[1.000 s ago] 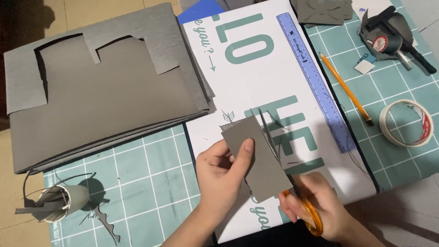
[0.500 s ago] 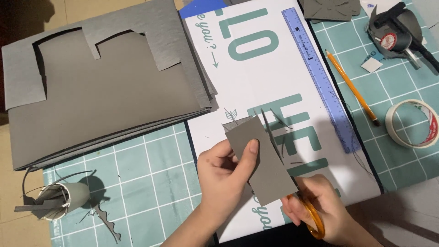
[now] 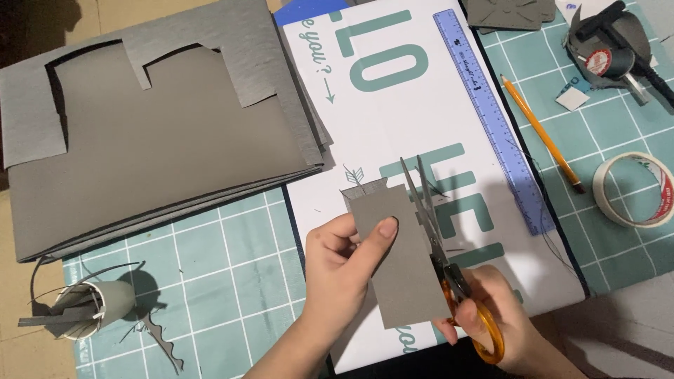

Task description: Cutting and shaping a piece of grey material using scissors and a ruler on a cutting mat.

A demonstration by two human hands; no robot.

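My left hand (image 3: 344, 274) pinches a narrow grey card strip (image 3: 400, 260) between thumb and fingers, holding it over a white printed sheet (image 3: 421, 119). My right hand (image 3: 498, 316) grips orange-handled scissors (image 3: 449, 274). Their blades stand apart along the strip's right edge and point away from me. A thin grey sliver hangs beside the blades.
A stack of large grey card sheets (image 3: 154, 140) with cut-out notches lies at the left. A blue ruler (image 3: 491, 112), a pencil (image 3: 540, 133), a tape roll (image 3: 632, 189) and a tape dispenser (image 3: 611, 56) lie at the right on the green cutting mat (image 3: 210, 295). A cup of grey scraps (image 3: 84, 309) sits at lower left.
The scissors have worked further up the strip's right edge, with their blades now reaching past its top. My left hand has kept its grip on the strip.
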